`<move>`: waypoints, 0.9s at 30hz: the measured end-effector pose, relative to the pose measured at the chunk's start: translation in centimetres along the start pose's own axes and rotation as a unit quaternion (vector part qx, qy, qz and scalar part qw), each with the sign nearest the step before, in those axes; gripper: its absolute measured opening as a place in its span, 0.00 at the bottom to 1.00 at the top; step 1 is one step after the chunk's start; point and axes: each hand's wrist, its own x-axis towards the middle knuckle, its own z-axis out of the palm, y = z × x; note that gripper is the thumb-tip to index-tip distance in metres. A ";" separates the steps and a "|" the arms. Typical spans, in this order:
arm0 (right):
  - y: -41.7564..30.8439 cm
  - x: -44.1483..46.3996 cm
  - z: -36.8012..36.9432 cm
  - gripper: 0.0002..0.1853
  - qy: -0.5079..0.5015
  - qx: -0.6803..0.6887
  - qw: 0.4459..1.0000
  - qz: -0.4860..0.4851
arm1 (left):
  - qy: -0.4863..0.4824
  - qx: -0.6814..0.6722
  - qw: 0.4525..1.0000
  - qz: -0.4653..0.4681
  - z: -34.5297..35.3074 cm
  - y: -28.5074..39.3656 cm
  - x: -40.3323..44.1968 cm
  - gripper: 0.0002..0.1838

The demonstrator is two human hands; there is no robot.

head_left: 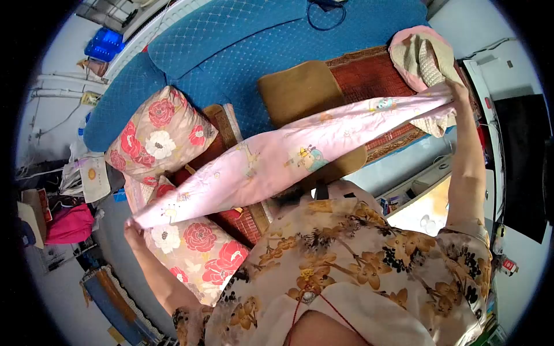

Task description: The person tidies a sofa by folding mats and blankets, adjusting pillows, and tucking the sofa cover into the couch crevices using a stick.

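A pink cloth (271,158) with small cartoon figures is stretched lengthwise between my two hands, gathered narrow at both ends. My left hand (134,230) is closed on its lower left end, beside the floral pillows. On the far right, my right hand (457,94) grips the other end with the arm stretched out. The cloth hangs over the sofa seat and partly covers what lies beneath it. Close to my right hand is a bundle of pink and cream quilted fabric (430,60).
Behind the cloth stands a blue sofa (231,52) with a brown seat pad (300,89) and a red woven mat (369,78). Floral pillows (158,130) lean at the left. A low table (418,207) is at the right, near a dark screen (522,167).
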 end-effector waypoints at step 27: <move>-10.6 -10.0 14.6 0.19 -0.233 0.049 0.967 -0.088 | 0.084 -0.155 0.975 0.132 25.7 3.4 6.8 0.16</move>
